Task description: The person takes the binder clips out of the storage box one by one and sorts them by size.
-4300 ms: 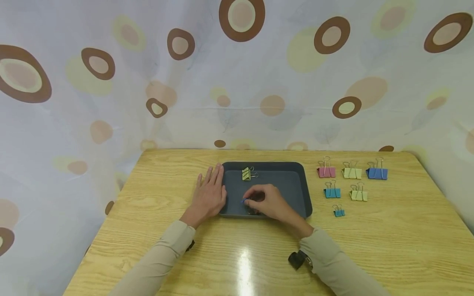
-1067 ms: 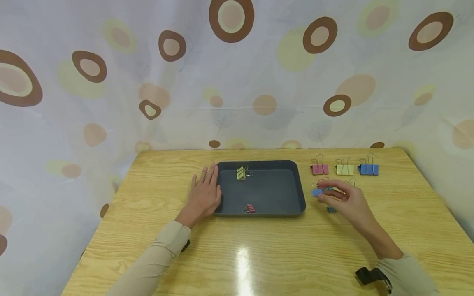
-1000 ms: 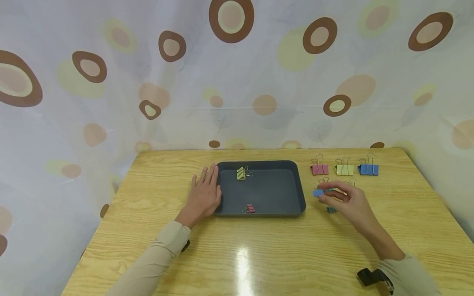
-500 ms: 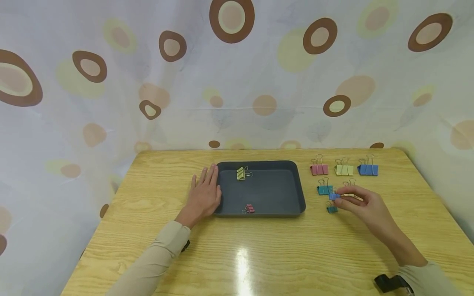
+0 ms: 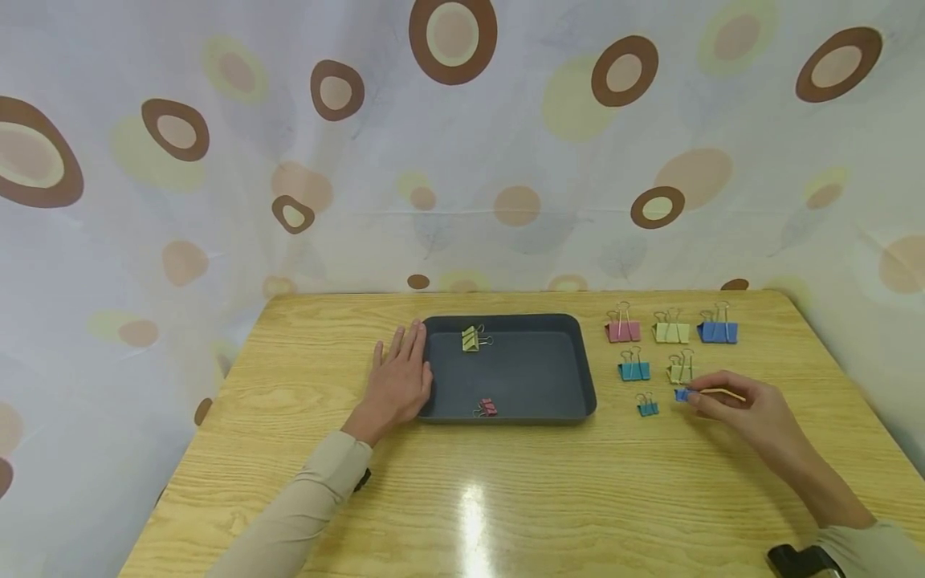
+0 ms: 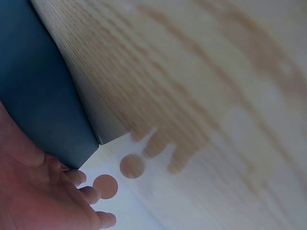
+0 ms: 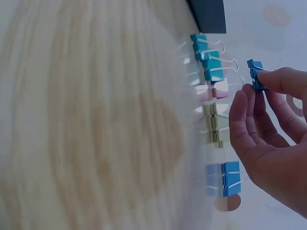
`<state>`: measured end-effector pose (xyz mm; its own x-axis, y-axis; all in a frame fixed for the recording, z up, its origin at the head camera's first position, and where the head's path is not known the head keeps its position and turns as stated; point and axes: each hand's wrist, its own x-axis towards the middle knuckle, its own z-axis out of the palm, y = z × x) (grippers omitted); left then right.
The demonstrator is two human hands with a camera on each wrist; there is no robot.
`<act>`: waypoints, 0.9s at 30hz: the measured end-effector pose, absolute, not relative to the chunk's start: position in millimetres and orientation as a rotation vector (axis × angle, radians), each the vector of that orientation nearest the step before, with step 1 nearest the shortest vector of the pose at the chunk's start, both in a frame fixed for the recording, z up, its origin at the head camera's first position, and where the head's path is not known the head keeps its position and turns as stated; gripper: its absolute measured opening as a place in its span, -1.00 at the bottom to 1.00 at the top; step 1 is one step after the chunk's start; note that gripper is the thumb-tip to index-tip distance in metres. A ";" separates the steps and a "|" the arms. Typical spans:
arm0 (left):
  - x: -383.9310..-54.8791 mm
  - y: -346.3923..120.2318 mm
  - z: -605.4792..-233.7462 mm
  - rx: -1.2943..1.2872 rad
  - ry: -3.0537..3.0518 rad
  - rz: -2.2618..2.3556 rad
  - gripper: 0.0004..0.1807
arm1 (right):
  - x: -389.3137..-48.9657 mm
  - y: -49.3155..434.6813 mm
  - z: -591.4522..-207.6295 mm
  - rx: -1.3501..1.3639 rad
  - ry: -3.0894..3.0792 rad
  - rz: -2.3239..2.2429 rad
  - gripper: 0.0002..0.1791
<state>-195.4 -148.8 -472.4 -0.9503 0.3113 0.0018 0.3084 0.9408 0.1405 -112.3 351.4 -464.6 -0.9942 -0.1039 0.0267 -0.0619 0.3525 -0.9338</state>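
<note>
My right hand [image 5: 747, 409] pinches a small blue binder clip [image 5: 682, 395] between thumb and fingertips, low over the table at the right. In the right wrist view the same blue binder clip [image 7: 256, 75] shows at the thumb tip. Just left of it stands a small teal binder clip [image 5: 648, 405], and right behind it a small yellow one [image 5: 681, 369]. My left hand [image 5: 396, 381] lies with straight fingers along the left wall of the dark grey tray [image 5: 588, 377]. Inside the tray are a yellow binder clip [image 5: 471, 339] at the back and a small red one [image 5: 488, 407] at the front.
Behind, in a row, stand a large pink clip [image 5: 623, 331], a large yellow clip [image 5: 671, 331] and a large blue clip [image 5: 719, 331]. A medium teal clip [image 5: 634, 370] stands before them. A patterned cloth [image 5: 462, 160] hangs along the wooden table's [image 5: 405, 498] back edge.
My right hand has lifted the small blue clip from the tray and carried it right, past the teal clips, to beside the small teal one. The left hand stays at the tray.
</note>
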 end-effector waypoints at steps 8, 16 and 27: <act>-195.9 -148.5 -474.0 0.498 3.083 0.224 -0.31 | -114.0 368.5 -472.3 -0.099 2.711 -1.567 -0.72; -196.5 -149.3 -474.4 0.494 3.077 0.198 -0.31 | -118.0 374.1 -475.2 -0.095 2.799 -1.387 -0.70; -197.8 -149.7 -475.8 0.503 3.087 0.203 -0.30 | -118.9 375.0 -476.2 -0.135 2.860 -1.212 -0.73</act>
<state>-197.8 -149.7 -475.8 -0.9485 0.3165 0.0132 0.3156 0.9401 0.1286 -118.9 375.0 -476.2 -0.9957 -0.0924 0.0047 -0.0676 0.6923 -0.7185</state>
